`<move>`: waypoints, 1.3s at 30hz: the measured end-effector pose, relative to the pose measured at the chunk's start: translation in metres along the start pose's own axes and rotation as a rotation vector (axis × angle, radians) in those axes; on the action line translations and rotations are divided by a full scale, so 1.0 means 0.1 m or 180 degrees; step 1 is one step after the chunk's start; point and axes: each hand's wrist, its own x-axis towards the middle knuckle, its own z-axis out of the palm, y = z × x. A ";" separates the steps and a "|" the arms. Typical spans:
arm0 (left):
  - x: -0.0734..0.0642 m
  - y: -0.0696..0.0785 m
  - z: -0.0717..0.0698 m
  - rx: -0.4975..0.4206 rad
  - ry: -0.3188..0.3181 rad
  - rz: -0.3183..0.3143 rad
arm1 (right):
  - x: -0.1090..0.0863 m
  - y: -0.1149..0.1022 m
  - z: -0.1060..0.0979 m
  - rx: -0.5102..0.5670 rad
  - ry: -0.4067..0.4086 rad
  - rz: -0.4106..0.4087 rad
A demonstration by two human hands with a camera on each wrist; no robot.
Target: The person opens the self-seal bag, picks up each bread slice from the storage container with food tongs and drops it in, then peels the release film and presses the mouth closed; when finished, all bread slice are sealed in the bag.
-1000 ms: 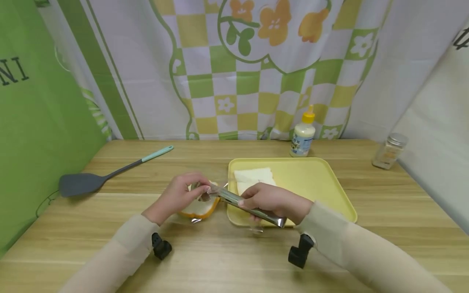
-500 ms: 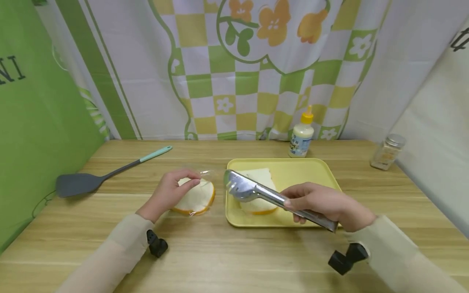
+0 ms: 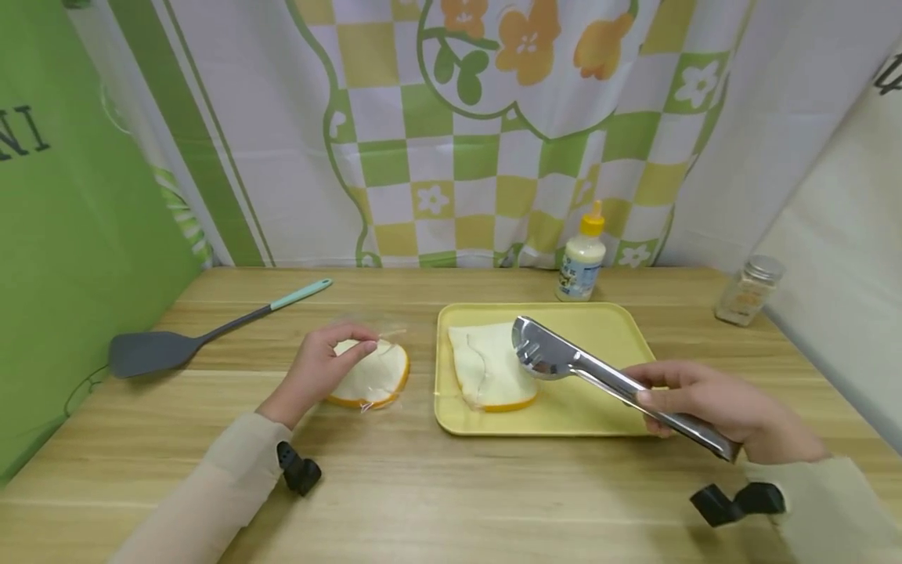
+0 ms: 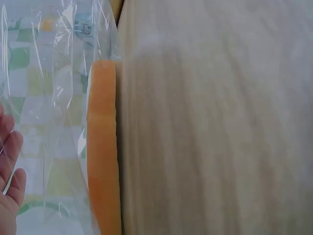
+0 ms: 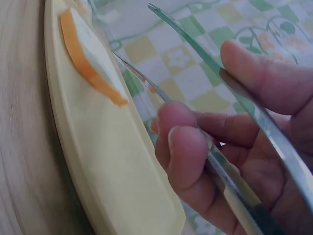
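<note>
My right hand (image 3: 694, 399) grips metal tongs (image 3: 599, 372) over the yellow tray (image 3: 444, 392). The tongs' jaws stand apart in the right wrist view, with nothing between them. Near their tips, a white bread slice with an orange crust (image 3: 489, 364) lies on the tray. To the left, on the table, is another bread slice (image 3: 373, 376), inside a clear plastic bag (image 4: 58, 88). My left hand (image 3: 317, 372) pinches the film between thumb and forefinger, lifting it above this slice. In the left wrist view, the slice's orange crust (image 4: 103, 147) shows under the raised film.
A grey spatula (image 3: 158, 354) with a mint handle lies at the left. Behind the tray stands a squeeze bottle (image 3: 581, 262) with a yellow cap. A glass jar (image 3: 750, 291) with a metal lid is at the far right, near a cloth wall.
The tongs have moved right, from beside my left hand at the bag, across the tray slice to the tray's right half. My left hand has shifted slightly left, keeping its pinch.
</note>
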 end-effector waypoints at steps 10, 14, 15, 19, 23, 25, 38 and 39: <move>-0.03 0.00 -0.03 0.0050 -0.0026 -0.0013 | -0.07 0.25 -0.21 0.0247 0.0155 0.0200; -0.03 -0.02 -0.03 0.0099 -0.0028 -0.0023 | 0.05 0.24 -0.15 0.0352 0.0261 0.0431; -0.03 -0.02 -0.03 0.0107 -0.0023 -0.0025 | 0.08 0.23 -0.13 0.0373 0.0270 0.0470; -0.03 -0.02 -0.02 0.0112 -0.0028 -0.0025 | 0.23 0.18 -0.05 0.0398 0.0195 0.0461; -0.04 -0.01 -0.01 0.0151 -0.0077 -0.0028 | 0.28 0.13 -0.02 0.0360 0.0145 0.0261; -0.05 -0.01 -0.01 0.0171 -0.0090 -0.0041 | 0.29 0.08 -0.02 0.0334 0.0150 0.0137; -0.05 0.05 0.00 0.0150 -0.0085 -0.0116 | 0.46 -0.46 0.64 -0.0642 0.1236 0.0261; -0.06 0.05 0.00 0.0143 -0.0082 -0.0125 | 0.49 -0.46 0.71 -0.0647 0.1347 0.0258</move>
